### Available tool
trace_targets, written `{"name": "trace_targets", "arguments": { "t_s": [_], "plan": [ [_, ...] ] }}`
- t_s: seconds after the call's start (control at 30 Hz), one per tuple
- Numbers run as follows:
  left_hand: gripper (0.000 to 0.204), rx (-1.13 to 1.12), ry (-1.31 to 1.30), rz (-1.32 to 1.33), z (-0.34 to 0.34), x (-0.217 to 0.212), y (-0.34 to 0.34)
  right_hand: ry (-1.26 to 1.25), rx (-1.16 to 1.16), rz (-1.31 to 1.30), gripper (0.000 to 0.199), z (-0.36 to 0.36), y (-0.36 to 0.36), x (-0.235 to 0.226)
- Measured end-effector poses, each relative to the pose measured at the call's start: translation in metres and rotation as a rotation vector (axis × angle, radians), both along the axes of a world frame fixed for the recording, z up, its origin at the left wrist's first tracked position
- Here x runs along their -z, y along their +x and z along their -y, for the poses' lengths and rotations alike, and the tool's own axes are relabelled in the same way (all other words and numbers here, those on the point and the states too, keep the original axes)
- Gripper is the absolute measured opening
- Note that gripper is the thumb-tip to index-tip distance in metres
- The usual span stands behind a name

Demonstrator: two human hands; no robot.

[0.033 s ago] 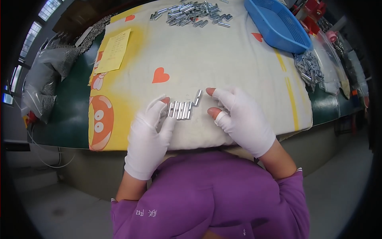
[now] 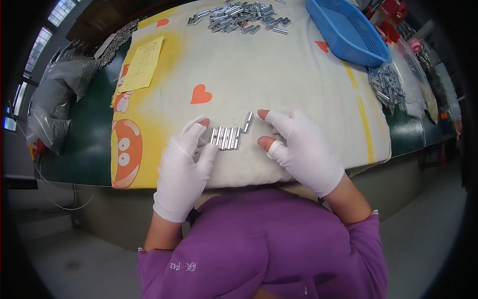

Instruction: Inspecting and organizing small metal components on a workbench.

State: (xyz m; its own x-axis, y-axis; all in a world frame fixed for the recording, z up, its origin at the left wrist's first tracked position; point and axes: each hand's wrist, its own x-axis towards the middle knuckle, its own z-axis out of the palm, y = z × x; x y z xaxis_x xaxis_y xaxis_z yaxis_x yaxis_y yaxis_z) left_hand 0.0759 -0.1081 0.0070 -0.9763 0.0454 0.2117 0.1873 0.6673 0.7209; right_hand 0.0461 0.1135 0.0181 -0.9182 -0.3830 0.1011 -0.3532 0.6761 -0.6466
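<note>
Several shiny metal tubes (image 2: 225, 138) lie side by side in a short row on the pale cloth. One more metal tube (image 2: 247, 122) rests tilted at the row's right end. My left hand (image 2: 184, 169), in a white glove with bare fingertips showing, is at the left end of the row with thumb and fingers apart. To the right of the tilted tube is my right hand (image 2: 307, 149), gloved the same way, its thumb and forefinger spread with nothing between them. The other fingers of both hands are partly hidden.
A loose pile of metal tubes (image 2: 244, 17) lies at the far edge, with a blue plastic basket (image 2: 343, 37) to its right. Bagged metal parts (image 2: 386, 84) sit at the right. On the left are a yellow paper (image 2: 143, 65) and clear bags of small parts (image 2: 62, 89).
My left hand has shifted slightly left, away from the row. The right thumb has moved slightly; the tubes have stayed put.
</note>
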Motion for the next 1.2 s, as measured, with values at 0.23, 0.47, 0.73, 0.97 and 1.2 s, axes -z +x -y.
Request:
{"name": "trace_targets", "arguments": {
  "t_s": [0.23, 0.47, 0.73, 0.97, 1.2],
  "plan": [
    [0.038, 0.181, -0.006, 0.17, -0.002, -0.007, -0.008, 0.031, -0.149, -0.155, 0.046, 0.016, -0.009, 0.008],
    [0.043, 0.185, -0.068, 0.192, -0.001, -0.011, -0.018, -0.116, -0.199, 0.002, 0.039, 0.017, -0.014, 0.011],
    [0.037, 0.24, -0.113, 0.19, 0.001, -0.009, -0.028, -0.011, -0.185, -0.067, 0.035, 0.027, -0.015, 0.016],
    [0.03, 0.165, 0.086, 0.063, 0.002, 0.012, -0.012, -0.198, -0.166, -0.028, 0.029, 0.028, -0.004, 0.017],
    [0.031, 0.161, 0.105, 0.014, 0.0, 0.018, -0.005, -0.353, -0.146, -0.017, 0.03, 0.028, -0.002, 0.022]
  ]
}}
